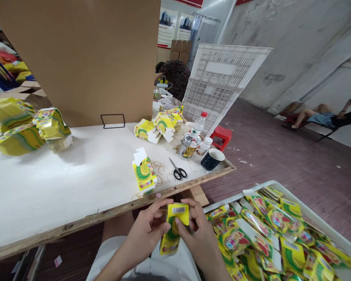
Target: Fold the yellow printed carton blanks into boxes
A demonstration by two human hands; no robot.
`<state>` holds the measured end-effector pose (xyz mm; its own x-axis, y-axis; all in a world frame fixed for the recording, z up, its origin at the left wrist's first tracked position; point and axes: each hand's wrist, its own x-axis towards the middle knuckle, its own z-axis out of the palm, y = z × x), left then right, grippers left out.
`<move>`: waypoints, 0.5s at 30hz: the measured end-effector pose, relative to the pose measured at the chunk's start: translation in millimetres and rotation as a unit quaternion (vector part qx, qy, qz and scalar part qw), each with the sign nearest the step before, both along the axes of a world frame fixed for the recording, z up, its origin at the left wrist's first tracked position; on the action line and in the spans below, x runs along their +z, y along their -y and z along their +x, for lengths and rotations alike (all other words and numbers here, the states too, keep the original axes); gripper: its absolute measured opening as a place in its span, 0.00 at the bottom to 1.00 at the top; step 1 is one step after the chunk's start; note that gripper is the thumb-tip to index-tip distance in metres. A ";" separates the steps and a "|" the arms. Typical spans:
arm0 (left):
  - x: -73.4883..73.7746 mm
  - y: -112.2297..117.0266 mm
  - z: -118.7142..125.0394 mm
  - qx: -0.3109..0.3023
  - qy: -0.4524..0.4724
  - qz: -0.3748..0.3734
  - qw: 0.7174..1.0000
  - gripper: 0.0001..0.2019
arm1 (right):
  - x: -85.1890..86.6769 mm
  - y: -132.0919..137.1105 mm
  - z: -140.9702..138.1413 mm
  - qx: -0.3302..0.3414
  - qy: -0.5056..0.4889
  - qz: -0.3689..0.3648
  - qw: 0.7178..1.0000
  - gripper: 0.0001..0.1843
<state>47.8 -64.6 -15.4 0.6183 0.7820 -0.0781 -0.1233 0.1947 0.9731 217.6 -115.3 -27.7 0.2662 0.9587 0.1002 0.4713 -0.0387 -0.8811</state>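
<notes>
Over my lap, a small yellow and green carton point(173, 234) with a barcode at its top is held between both hands. My left hand point(149, 226) grips its left side, fingers curled behind and thumb on the edge. On the other side, my right hand point(197, 230) has its thumb pressed on the front face and fingers around the right edge. A short stack of flat yellow cartons point(144, 173) rests on the table just beyond my hands. To my right, a large white bin point(272, 183) is heaped with similar yellow cartons point(251, 238).
Scissors point(179, 171) and rubber bands point(160, 171) lie on the white table point(105, 168). Near its right end stand a dark mug point(213, 159), a jar point(189, 146) and bottles. Bundled cartons point(49, 125) sit left. White crates point(219, 78) and a red stool point(223, 136) stand beyond; people sit farther back.
</notes>
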 end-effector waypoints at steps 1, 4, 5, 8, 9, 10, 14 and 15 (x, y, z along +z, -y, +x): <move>0.7 -0.3 0.5 0.003 -0.002 0.004 1.000 0.24 | 1.3 -0.3 -0.3 -0.011 -0.001 0.001 1.000 0.20; 3.7 -1.6 1.1 0.016 0.001 -0.004 1.000 0.23 | 6.7 -0.7 1.5 -0.010 -0.010 0.007 1.000 0.20; 4.6 -1.8 1.3 0.025 0.000 -0.011 1.000 0.23 | 8.7 -0.6 2.7 0.003 -0.017 0.008 1.000 0.19; 6.0 -0.1 4.2 0.053 -0.010 -0.022 0.998 0.21 | 12.4 0.6 6.3 0.039 -0.041 0.018 0.998 0.16; 6.0 1.2 5.7 0.054 -0.017 -0.022 0.998 0.20 | 12.5 1.3 7.7 0.041 -0.054 0.024 0.997 0.15; 5.8 2.3 7.1 0.047 -0.026 -0.019 0.998 0.21 | 12.2 2.2 9.7 0.039 -0.068 0.027 0.997 0.14; 0.7 -4.3 5.1 0.063 -0.102 0.106 0.987 0.23 | 13.1 8.5 30.3 -0.042 0.005 0.057 0.997 0.11; -2.5 -10.4 1.8 0.096 -0.138 0.166 0.972 0.26 | 14.8 10.4 38.2 -0.082 0.067 0.078 0.991 0.11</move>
<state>49.6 -54.2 -17.9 0.4491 0.8917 0.0555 0.1490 -0.1360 0.9794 255.8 -125.7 -12.9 0.3910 0.8738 0.2890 0.5831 0.0078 -0.8124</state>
